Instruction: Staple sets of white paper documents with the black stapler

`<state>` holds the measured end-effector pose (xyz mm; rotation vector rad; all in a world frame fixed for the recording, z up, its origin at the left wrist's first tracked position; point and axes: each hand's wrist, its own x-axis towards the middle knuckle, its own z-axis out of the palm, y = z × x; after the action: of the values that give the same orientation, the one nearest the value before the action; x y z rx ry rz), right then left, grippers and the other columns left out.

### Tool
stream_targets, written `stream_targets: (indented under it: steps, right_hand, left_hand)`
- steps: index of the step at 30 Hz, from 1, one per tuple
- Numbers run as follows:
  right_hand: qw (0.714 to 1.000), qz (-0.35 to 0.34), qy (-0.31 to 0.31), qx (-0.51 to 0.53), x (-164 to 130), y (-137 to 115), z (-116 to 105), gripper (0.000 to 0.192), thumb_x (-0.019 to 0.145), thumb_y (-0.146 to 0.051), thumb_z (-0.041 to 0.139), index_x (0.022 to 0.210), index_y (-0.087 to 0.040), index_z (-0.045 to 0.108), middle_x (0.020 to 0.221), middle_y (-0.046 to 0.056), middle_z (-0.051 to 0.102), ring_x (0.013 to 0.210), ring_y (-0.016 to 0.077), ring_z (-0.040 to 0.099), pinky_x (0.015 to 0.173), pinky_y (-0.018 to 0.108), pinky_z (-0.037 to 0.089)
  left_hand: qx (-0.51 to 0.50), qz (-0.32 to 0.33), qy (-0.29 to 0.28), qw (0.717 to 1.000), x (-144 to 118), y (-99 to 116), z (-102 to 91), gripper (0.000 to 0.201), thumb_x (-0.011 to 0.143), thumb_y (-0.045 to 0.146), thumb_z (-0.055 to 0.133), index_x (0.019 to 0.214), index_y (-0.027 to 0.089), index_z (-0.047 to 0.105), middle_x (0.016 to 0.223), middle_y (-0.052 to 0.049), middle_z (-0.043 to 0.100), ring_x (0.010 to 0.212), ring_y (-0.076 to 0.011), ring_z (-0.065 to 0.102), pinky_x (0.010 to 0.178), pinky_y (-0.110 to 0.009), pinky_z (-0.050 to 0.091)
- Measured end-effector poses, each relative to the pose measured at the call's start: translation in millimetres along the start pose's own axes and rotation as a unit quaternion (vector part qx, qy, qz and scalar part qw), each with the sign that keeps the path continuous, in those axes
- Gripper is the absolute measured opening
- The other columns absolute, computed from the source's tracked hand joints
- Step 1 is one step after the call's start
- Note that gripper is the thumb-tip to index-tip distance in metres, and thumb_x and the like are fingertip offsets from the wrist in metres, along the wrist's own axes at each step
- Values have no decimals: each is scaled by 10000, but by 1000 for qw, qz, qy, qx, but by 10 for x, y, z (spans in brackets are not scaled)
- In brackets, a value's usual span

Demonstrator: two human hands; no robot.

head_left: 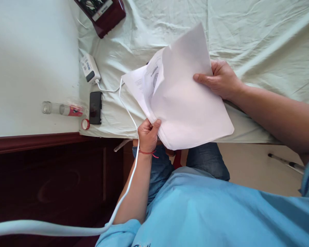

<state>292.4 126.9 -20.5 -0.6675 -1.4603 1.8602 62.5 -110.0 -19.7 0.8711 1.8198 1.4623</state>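
A stack of white paper sheets (187, 106) is held up in front of me, over the near edge of the cloth-covered table. My left hand (148, 135), with a red string at its wrist, pinches the lower left edge between thumb and fingers. On the right side, my right hand (222, 79) grips the sheets with its thumb on top and its fingers behind. The top sheet's face is blank. At the left some sheets bend apart, and a printed page with a dark round figure shows between them.
A white cable (130, 185) runs past my left arm to a white box (90, 68). Nearby are a black phone-like device (95, 107), a clear bottle (64, 109) and a red cap (85, 124). A dark red object (109, 20) stands at the back on the pale cloth (260, 41).
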Motion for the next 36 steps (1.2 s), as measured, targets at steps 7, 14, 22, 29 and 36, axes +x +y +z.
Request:
stream_targets:
  steps: [7, 14, 22, 29, 36]
  right_hand:
    - [998, -6, 38, -40, 15, 5, -2, 269, 880, -368, 909, 952, -144, 777, 920, 8, 807, 750, 137, 739, 720, 309, 683]
    - [997, -11, 32, -71, 19, 21, -24, 264, 938, -384, 863, 970, -139, 769, 932, 18, 793, 805, 165, 754, 878, 435, 704]
    - [994, -4, 38, -100, 15, 19, -29, 402, 927, -547, 848, 927, -158, 745, 898, 10, 759, 756, 157, 721, 779, 371, 680]
    - [996, 4, 38, -80, 3, -24, 5, 492, 835, -657, 891, 862, -192, 732, 860, 3, 762, 737, 148, 693, 630, 261, 600]
    - [994, -3, 51, -92, -2, -40, 19, 504, 819, -675, 893, 855, -197, 738, 867, 1, 763, 746, 145, 678, 651, 264, 597]
  left_hand:
    - [3, 2, 44, 999, 24, -62, -12, 424, 707, 528, 1010, 852, 166, 842, 788, -11, 803, 682, -128, 691, 660, -234, 556]
    - [-27, 31, 15, 999, 12, -63, 6, 386, 977, 549, 789, 1161, 218, 865, 1135, -69, 864, 1111, -235, 798, 1044, -355, 608]
    - [10, 41, 1, 999, 22, -114, -12, 403, 1019, 565, 729, 1182, 204, 798, 1213, -90, 827, 1200, -245, 761, 1093, -360, 576]
    - [25, 67, 53, 996, 59, -129, -10, 666, 916, 615, 847, 1384, 260, 534, 813, 49, 633, 692, -122, 647, 745, -266, 550]
    - [23, 88, 20, 996, 32, -83, 18, 908, 874, 578, 899, 1581, 333, 386, 866, 33, 668, 807, -167, 726, 868, -330, 594]
